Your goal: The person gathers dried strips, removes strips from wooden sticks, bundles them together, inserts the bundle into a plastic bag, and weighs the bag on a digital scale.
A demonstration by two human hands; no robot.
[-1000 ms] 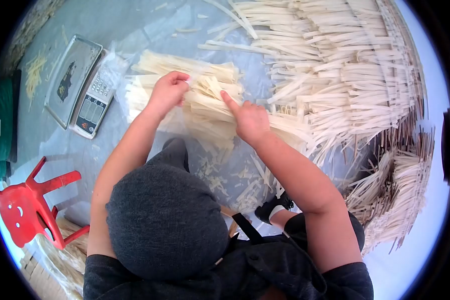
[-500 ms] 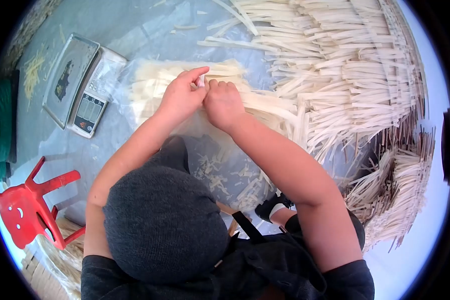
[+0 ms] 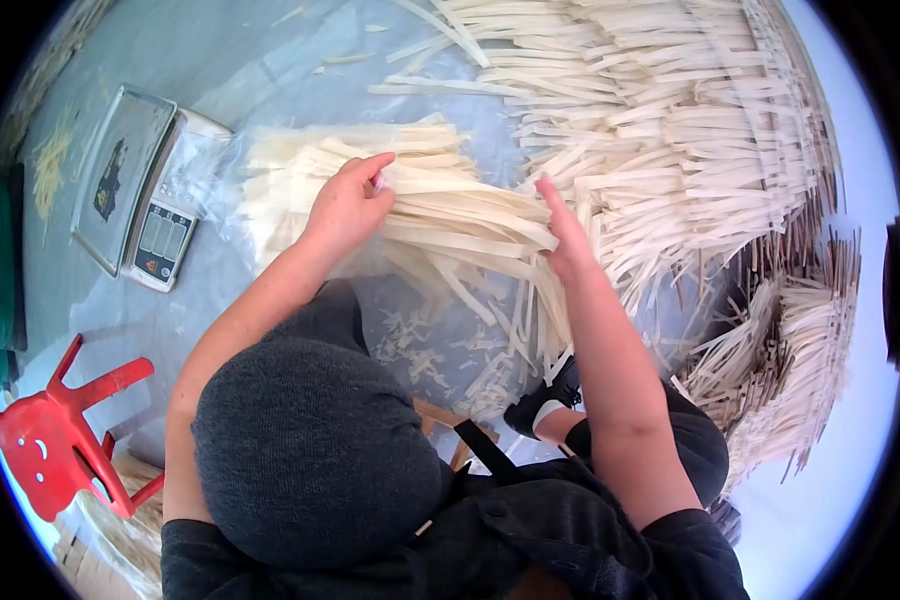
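Note:
A bundle of pale, flat dried noodles (image 3: pixel 460 205) lies across a clear plastic sheet or bag (image 3: pixel 238 205) in the middle of the view. My left hand (image 3: pixel 345 212) is closed over the bundle's left half, its index finger stretched along the top; its other fingers are partly hidden. A small white thing (image 3: pixel 378 183) shows between that finger and the thumb, too small to name. At the bundle's right end, my right hand (image 3: pixel 568 238) is open and held on edge, fingers straight, at or touching the noodle tips.
A weighing scale (image 3: pixel 158 225) with a metal pan stands at left. Many more noodles (image 3: pixel 660 150) lie in rows at right, some with brown sticks. Broken bits (image 3: pixel 410 345) are scattered nearby. A red stool (image 3: pixel 65 440) lies at lower left. A person's dark cap (image 3: pixel 315 450) fills the lower middle.
My right hand has moved right, from beside the left hand to the bundle's end, and its fingers have straightened. My left hand stays on the bundle. The whole view has shifted slightly.

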